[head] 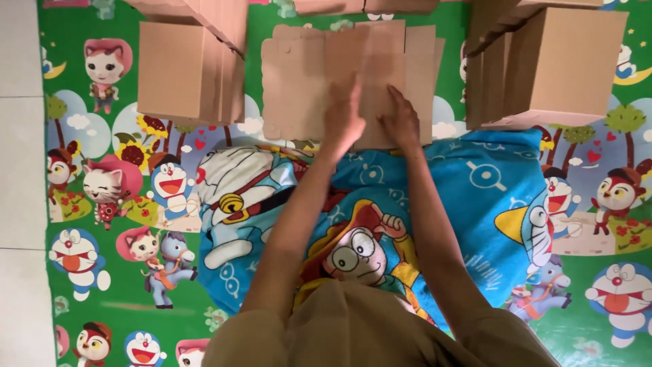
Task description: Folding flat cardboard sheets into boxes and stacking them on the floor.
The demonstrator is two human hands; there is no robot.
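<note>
The flat cardboard blank (pixel 326 81) lies on the mat (pixel 122 299) ahead of the blue cloth (pixel 475 197), between two stacks of folded boxes (pixel 187 71). Left hand (pixel 344 119) and right hand (pixel 401 122) press on its near edge, fingers spread flat (gripping nothing). It looks light, stiff and creasable, best taken by its edges.

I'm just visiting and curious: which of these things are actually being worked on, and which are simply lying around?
In hand:
left hand and right hand on the flat cardboard sheets

Lying about:
folded boxes at left
folded boxes at right
blue cartoon cloth
green cartoon mat
</note>
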